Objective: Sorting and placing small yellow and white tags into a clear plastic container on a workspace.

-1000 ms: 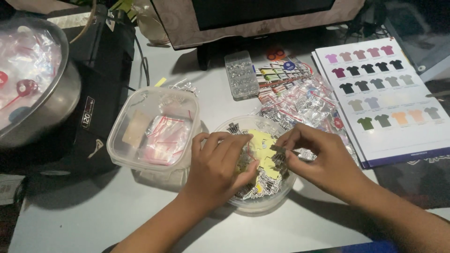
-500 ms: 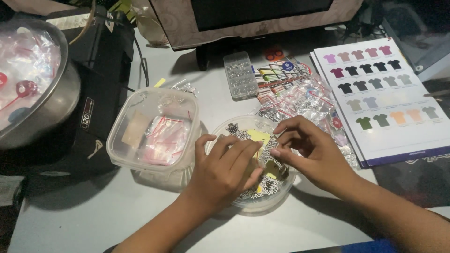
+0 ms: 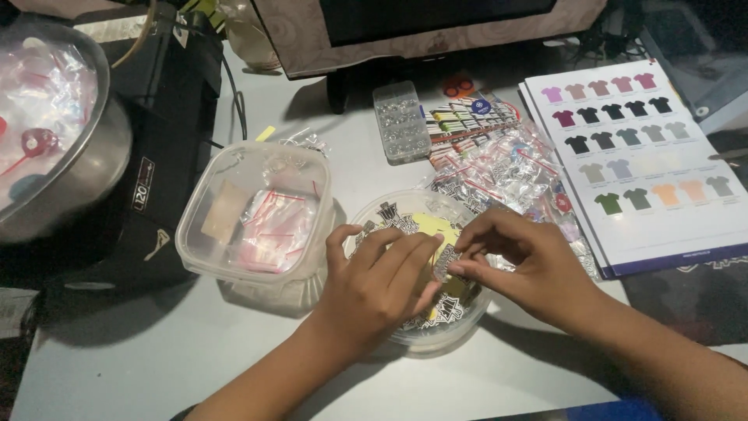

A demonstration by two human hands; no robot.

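Both my hands hover over a round clear plastic bowl (image 3: 372, 214) filled with small black-and-white and yellow stickers. My left hand (image 3: 375, 284) rests on the pile, fingers curled together over the stickers. My right hand (image 3: 520, 261) pinches one small black-and-white sticker (image 3: 445, 263) between thumb and fingertips, right against my left fingertips. Much of the bowl's contents is hidden under my hands.
A square clear tub (image 3: 257, 214) with small zip bags stands left of the bowl. Behind lie a pile of bagged stickers (image 3: 506, 168), a clear bead box (image 3: 400, 122) and a shirt colour chart (image 3: 647, 156). A metal bowl (image 3: 54, 148) sits on a black device (image 3: 167, 125) at left.
My right hand has drawn in toward my left and now pinches a single sticker above the pile. My left hand has shifted slightly right over the bowl.
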